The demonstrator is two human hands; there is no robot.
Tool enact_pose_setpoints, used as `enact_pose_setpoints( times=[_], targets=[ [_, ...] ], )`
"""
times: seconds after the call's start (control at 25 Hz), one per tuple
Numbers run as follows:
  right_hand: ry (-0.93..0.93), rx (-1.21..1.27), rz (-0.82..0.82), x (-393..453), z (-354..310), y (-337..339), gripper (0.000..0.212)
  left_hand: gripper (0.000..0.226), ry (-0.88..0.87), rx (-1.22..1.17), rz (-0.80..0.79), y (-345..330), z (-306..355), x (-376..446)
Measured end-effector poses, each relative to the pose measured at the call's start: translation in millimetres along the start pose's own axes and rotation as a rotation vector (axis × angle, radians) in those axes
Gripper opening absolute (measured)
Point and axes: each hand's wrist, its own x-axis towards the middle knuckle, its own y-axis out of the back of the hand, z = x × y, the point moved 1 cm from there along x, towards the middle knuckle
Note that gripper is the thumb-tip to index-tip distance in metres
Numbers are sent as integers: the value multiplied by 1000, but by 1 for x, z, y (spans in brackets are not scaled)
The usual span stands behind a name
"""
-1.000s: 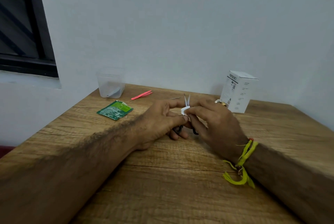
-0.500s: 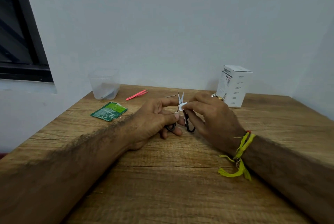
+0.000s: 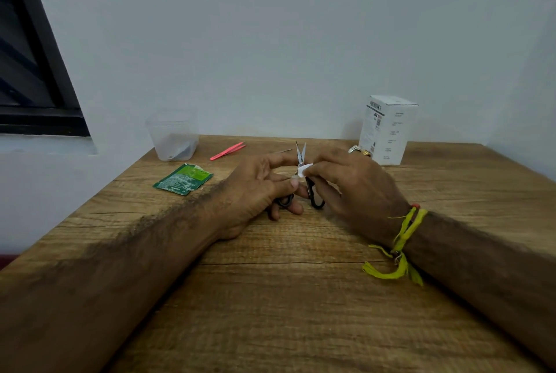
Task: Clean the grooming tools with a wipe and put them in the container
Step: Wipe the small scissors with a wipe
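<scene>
Small black-handled scissors [image 3: 301,153] stand tips-up at the table's middle, blades slightly parted. My left hand [image 3: 255,189] grips them at the handle, thumb and index finger near the pivot. My right hand [image 3: 352,189] pinches a small white wipe [image 3: 304,169] against the base of the blades. Pink tweezers [image 3: 227,151] lie on the wood further back. A clear plastic container [image 3: 173,135] stands at the back left with a metal tool lying inside it.
A torn green wipe sachet [image 3: 183,178] lies left of my hands. A white carton [image 3: 388,129] stands at the back right, a ring-like metal object [image 3: 358,150] beside it. A thin needle-like tool [image 3: 284,151] lies behind the scissors. The wall bounds the wooden table [image 3: 285,297].
The wipe has shifted slightly along the scissor blades between my fingers. The camera view has drifted, so both hands sit a little lower and left in frame.
</scene>
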Motion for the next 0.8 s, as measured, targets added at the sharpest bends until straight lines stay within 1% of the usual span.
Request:
enact_pose_setpoints(
  times=[0.32,0.56,0.8],
  targets=[
    [59,-33,-27,1,2,5,16,35,10,9,5,0,1,-1],
    [111,-32,-110,-1,11,17,14,37,-6,27,-2,0,0,-1],
    [151,-78,-80,1,11,13,14,37,-1,38,0,-1,0,0]
  ],
)
